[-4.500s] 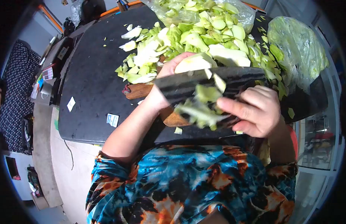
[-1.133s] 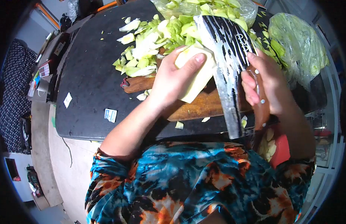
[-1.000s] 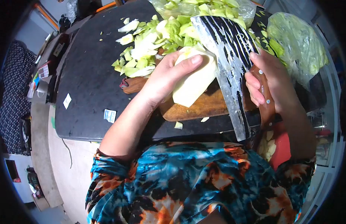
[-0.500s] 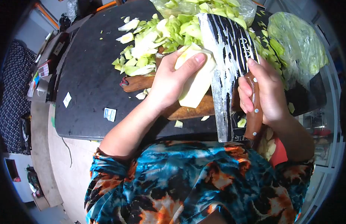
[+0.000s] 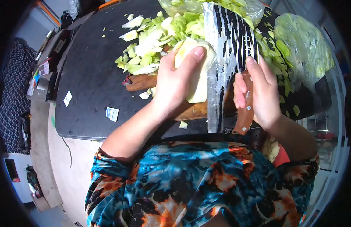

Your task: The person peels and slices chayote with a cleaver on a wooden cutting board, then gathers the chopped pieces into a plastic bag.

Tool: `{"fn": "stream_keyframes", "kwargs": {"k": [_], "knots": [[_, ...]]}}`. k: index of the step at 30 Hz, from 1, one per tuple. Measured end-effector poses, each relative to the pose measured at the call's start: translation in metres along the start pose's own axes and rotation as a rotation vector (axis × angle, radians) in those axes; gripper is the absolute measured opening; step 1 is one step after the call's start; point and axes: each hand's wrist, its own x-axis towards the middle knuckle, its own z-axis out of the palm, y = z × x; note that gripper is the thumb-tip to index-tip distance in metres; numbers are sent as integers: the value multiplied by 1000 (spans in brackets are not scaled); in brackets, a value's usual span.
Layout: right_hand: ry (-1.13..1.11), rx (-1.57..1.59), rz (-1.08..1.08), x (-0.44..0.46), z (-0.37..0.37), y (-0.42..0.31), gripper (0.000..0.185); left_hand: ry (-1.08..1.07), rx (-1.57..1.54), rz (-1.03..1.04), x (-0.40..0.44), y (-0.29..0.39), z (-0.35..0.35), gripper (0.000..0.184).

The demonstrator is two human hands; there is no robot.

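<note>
My left hand is wrapped round a pale peeled vegetable, its thumb lying on top. Against the vegetable's right side stands the broad blade of a cleaver, black with whitish wet streaks. My right hand grips the cleaver's brown wooden handle, with the thumb near the blade. Under both hands lies a wooden cutting board, partly hidden; its handle sticks out to the left. Green and white peelings are heaped behind my hands.
A clear plastic bag of green vegetables sits at the back right of the black table. A small blue and white packet and a white scrap lie at left. A red container shows below my right forearm.
Since half a second ago, the cleaver and my right hand have moved slightly left and up. The vegetable in my left hand has shifted a little upward. Earlier, the blade lay across the board, with blurred peelings.
</note>
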Motion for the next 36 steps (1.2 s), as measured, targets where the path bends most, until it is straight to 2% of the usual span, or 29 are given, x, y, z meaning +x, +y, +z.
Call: {"fn": "stream_keyframes", "kwargs": {"k": [5, 9, 12, 17, 27, 36], "knots": [[-106, -167, 64, 3, -21, -23, 21, -148, 100, -90, 0, 16, -1, 41], [-151, -236, 134, -4, -29, -38, 23, -302, 174, -82, 0, 17, -2, 42], [-163, -240, 147, -6, -32, -40, 23, -311, 191, -81, -1, 17, 0, 41], [-135, -96, 144, -5, -28, -27, 23, -202, 87, -96, -3, 8, 6, 39], [-55, -152, 49, -3, -13, -12, 23, -60, 72, -86, -3, -2, 5, 37], [0, -72, -12, -4, -1, 0, 20, 51, -96, 3, -5, -7, 12, 32]]}}
